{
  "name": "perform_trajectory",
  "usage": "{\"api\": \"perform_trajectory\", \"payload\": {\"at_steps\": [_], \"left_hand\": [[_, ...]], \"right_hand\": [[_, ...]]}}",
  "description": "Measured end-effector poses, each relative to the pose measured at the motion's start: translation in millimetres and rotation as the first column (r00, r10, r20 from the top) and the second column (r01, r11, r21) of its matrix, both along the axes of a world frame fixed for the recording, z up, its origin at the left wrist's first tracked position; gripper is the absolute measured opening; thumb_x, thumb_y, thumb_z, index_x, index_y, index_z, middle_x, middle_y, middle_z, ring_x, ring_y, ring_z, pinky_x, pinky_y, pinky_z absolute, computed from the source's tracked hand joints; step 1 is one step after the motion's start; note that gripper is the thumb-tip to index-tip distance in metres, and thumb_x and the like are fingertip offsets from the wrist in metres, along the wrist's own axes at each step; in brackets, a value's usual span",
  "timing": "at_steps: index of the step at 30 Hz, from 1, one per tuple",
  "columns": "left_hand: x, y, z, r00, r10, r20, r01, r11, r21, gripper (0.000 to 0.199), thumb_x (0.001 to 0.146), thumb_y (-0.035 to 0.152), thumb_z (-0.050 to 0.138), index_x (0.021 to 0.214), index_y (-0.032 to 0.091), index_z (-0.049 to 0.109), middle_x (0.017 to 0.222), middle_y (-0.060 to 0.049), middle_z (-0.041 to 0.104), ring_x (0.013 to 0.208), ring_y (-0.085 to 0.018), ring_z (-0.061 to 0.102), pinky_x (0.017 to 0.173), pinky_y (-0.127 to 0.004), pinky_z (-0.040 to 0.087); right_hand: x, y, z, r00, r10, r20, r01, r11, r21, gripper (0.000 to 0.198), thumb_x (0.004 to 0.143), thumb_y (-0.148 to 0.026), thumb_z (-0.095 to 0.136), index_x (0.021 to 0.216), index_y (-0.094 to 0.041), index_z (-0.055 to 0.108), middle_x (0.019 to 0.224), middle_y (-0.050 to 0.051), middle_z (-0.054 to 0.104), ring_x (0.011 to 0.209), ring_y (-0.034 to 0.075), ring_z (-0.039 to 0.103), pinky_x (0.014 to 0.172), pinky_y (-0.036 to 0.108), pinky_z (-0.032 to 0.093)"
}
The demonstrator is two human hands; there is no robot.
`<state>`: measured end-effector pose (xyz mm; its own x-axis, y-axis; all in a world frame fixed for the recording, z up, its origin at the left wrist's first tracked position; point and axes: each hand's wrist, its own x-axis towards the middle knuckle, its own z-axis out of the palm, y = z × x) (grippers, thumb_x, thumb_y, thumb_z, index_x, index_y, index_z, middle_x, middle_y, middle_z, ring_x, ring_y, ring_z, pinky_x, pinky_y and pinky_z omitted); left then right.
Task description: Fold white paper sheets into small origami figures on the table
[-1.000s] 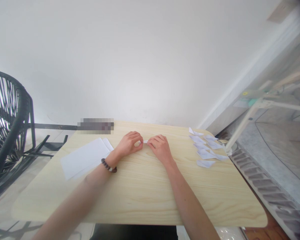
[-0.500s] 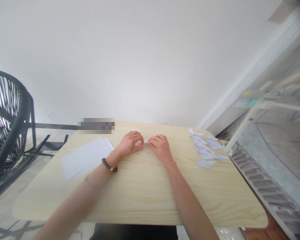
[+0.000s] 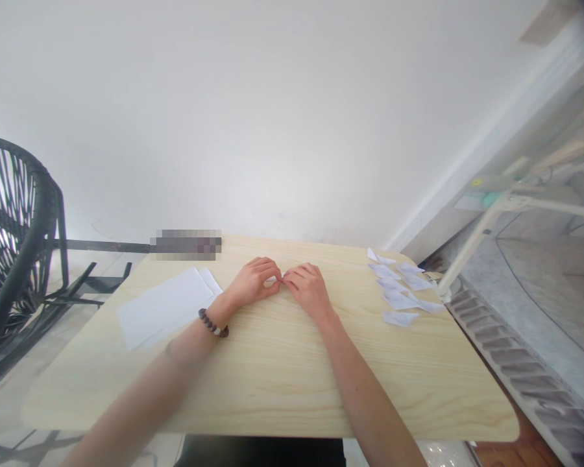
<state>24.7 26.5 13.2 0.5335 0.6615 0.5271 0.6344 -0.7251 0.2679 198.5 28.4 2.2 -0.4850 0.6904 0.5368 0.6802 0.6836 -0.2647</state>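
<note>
Paper piece [image 3: 272,279]: mostly hidden in grip, toward far edge of tabletop [image 3: 282,389], approx. midway L–R.
L hand [image 3: 254,283]: thumb & fingers pinching it.
R hand [image 3: 307,288]: pinching same piece, tips abt. meeting L hand's.
Gap btwn hands: narrower vs. half-sec. ago; prob. finer grip, one small spot.
Folded papers [image 3: 400,318]: grouped nr. right edge.
Flat sheets [image 3: 168,305]: nr. left edge.

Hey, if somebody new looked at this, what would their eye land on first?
Probably the bare left hand and bare right hand, fingertips together at a small, mostly hidden piece of white paper over the pale wood-grain table. Next, likely the cluster of folded white paper pieces on the table's right side, opposite flat white paper sheets on its left. The black woven chair stands out at far left.
</note>
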Motion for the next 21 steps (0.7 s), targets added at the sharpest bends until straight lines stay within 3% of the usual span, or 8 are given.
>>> {"api": "perform_trajectory", "payload": {"at_steps": [21], "left_hand": [[-4.0, 1.3, 1.4, 0.999, 0.039, 0.03, -0.039, 0.999, 0.001, 0.01, 0.073, 0.018, 0.047, 0.075, 0.019, 0.057, 0.078, -0.003, 0.059, 0.082, -0.015, 0.052, 0.076, -0.03, 0.039]], "right_hand": [[10.3, 3.4, 1.6, 0.999, -0.037, -0.036, 0.037, 0.999, 0.001, 0.012, 0.079, -0.025, 0.049, 0.076, -0.022, 0.061, 0.081, 0.001, 0.062, 0.085, 0.015, 0.046, 0.079, 0.031, 0.031]]}}
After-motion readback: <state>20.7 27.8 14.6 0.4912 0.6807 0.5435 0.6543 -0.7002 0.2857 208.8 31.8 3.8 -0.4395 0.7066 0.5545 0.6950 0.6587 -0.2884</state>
